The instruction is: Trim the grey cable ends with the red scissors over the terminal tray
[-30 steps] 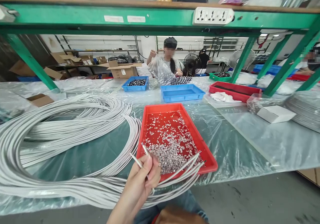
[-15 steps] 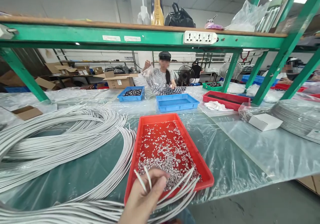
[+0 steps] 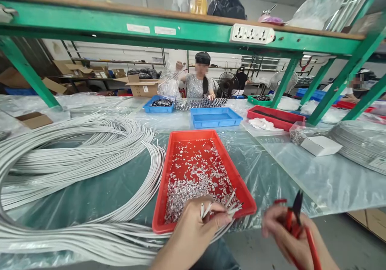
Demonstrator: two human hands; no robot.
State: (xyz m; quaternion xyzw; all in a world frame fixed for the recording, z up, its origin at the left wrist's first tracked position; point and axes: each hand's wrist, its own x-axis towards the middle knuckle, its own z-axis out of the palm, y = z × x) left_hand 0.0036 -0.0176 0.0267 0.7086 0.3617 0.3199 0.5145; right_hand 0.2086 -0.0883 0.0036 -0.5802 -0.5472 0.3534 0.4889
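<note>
Left hand (image 3: 196,226) sits palm-down at the near edge of the red tray (image 3: 235,173), fingers pinched round a few white wire ends (image 3: 230,205) over the metal bits. Right hand (image 3: 286,234) has come into view since 0.5 s ago, low right off the worktop, fist closed on red pliers (image 3: 297,217), tips up.

Workbench surroundings under a green shelf frame

A blue tray (image 3: 216,117) sits just behind the middle of the bench, with a smaller blue tray (image 3: 159,105) of dark parts to its left and a far red tray (image 3: 274,116) to its right beside a white cloth (image 3: 263,123). A white box (image 3: 321,145) lies near a stack of grey sheets (image 3: 360,145). A power strip (image 3: 251,34) is fixed to the green beam (image 3: 90,25). Across the bench a person (image 3: 197,83) handles a clear bag (image 3: 169,85); a cardboard box (image 3: 33,119) lies far left.
</note>
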